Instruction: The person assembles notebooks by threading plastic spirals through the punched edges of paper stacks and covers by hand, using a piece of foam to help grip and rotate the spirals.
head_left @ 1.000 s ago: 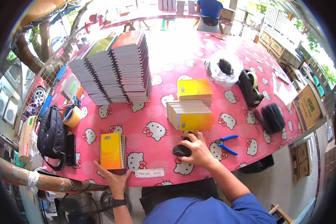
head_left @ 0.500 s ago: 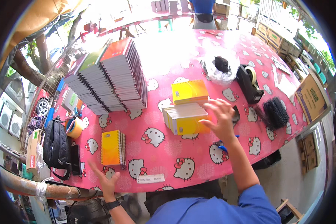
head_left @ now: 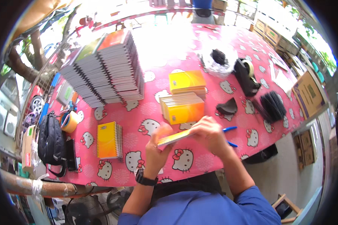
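Observation:
A thin yellow-and-orange notebook (head_left: 175, 137) is held tilted between my two hands above the near part of the table. My left hand (head_left: 157, 150) grips its left end, fingers partly blurred. My right hand (head_left: 209, 135) pinches its right end. Just beyond lies a fanned stack of yellow notebooks (head_left: 184, 111), with another yellow stack (head_left: 187, 80) behind it. To the left sits a pile of spiral-bound yellow notebooks (head_left: 108, 139). Blue-handled pliers (head_left: 230, 129) lie beside my right hand, their head hidden by it.
Tall stacks of spiral-bound books (head_left: 118, 67) stand at the far left. A black bag (head_left: 52, 140) and tape roll (head_left: 68, 122) lie near the left edge. To the right are a black tape dispenser (head_left: 247, 80), black coils (head_left: 273, 107), a plastic bag (head_left: 226, 67) and a cardboard box (head_left: 308, 93).
My hands, apart before, have come together over the near table, now holding a notebook. The right hand has drawn back from the fanned stack, and a dark grey piece beyond the pliers shows more fully.

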{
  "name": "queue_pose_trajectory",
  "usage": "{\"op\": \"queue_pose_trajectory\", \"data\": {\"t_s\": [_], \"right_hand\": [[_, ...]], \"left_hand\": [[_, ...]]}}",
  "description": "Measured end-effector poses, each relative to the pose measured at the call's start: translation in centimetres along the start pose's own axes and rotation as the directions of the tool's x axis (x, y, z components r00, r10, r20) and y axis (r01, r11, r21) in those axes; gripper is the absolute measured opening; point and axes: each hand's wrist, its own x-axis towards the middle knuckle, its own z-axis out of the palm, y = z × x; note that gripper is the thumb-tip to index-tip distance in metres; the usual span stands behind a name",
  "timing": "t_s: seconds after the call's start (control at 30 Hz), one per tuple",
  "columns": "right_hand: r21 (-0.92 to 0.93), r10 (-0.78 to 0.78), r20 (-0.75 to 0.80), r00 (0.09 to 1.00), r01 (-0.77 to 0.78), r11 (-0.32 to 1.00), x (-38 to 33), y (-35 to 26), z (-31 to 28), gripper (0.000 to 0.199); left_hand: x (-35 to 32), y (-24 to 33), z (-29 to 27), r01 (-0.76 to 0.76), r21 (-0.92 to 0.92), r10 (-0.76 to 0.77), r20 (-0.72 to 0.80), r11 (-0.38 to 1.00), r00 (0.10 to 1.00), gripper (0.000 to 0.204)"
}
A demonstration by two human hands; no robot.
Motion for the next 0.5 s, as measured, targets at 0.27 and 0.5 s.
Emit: {"op": "queue_pose_trajectory", "data": {"t_s": [0.27,0.5], "right_hand": [[0.784,0.664,0.103,0.74,-0.472,0.404,-4.4,-1.8,8.9,0.011],[0.529,0.475,-0.129,0.871,-0.345,0.775,-3.7,-0.5,5.5,0.002]], "left_hand": [[-4.2,-4.0,0.2,0.343,-0.434,-0.321,0.125,0.833,0.939,0.033],[-2.9,2.3,1.6,-0.279,0.524,0.254,0.119,0.805,0.96,0.043]]}}
